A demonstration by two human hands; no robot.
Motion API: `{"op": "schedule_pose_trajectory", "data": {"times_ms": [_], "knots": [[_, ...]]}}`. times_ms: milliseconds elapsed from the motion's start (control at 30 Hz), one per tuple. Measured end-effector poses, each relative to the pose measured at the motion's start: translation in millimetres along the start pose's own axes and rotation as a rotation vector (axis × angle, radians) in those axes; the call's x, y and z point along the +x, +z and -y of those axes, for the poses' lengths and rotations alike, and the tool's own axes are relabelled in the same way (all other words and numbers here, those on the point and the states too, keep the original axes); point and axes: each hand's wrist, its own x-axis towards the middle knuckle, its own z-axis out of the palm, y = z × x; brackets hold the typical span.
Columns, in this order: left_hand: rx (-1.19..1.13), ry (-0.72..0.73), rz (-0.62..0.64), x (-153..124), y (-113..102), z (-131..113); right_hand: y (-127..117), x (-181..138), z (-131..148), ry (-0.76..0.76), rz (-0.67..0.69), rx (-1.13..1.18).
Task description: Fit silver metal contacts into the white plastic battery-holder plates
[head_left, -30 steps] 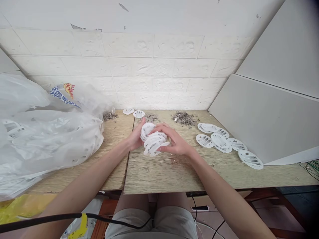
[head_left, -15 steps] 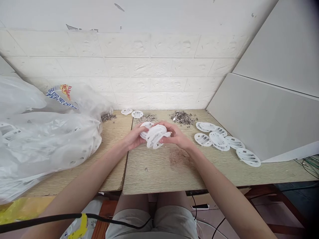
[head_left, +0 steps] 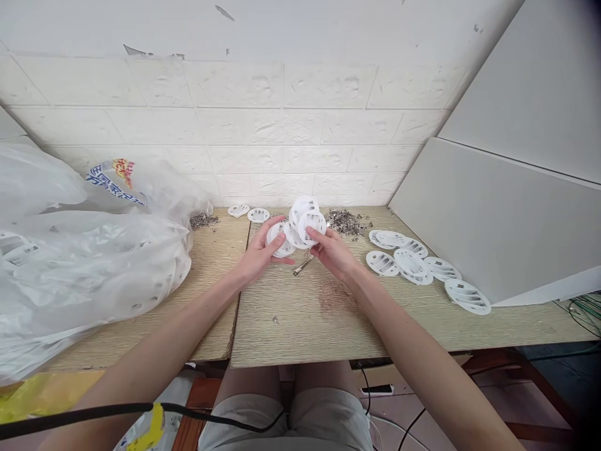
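Over the middle of the table, several round white slotted plastic discs (head_left: 301, 215) are fanned out between my two hands. My left hand (head_left: 261, 252) grips the discs at the left end, its thumb on top and its fingers underneath. At the right end my right hand (head_left: 331, 251) pinches the nearest disc with the thumb on its face. A small metal tool (head_left: 303, 265) lies on the table just below the discs, partly hidden by them. Behind the discs is a heap of small metal pieces (head_left: 346, 222).
Loose white discs (head_left: 413, 266) lie on the right of the wooden table (head_left: 291, 338). Two more discs (head_left: 258, 215) sit by the wall. A big plastic bag (head_left: 103, 269) with discs inside fills the left. Grey panels (head_left: 507, 219) lean at the right. A black cable (head_left: 211, 414) crosses low in front.
The discs were bunched together and tilted; now they are spread in a fan, faces toward me. My hands have turned them upward, and the metal tool beneath has come into view.
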Motion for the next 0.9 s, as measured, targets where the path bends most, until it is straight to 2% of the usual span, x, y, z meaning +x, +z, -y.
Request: {"op": "schedule_pose_trajectory", "data": {"times_ms": [267,600,733,900], "knots": [[0.117,0.032,0.000,0.9,-1.2,4.9,1.6,-2.6,3.1,0.014,0.014,-0.081],[0.202,0.033,0.003,1.4,0.1,7.0,-4.8,0.0,2.3,-0.048,0.048,-0.254],[0.199,0.034,0.014,1.8,-0.6,6.8,-3.0,-1.0,3.8,-0.068,0.094,-0.240],[0.183,0.032,0.022,1.4,-1.7,7.3,0.7,-2.7,7.2,-0.102,0.055,-0.153]]}}
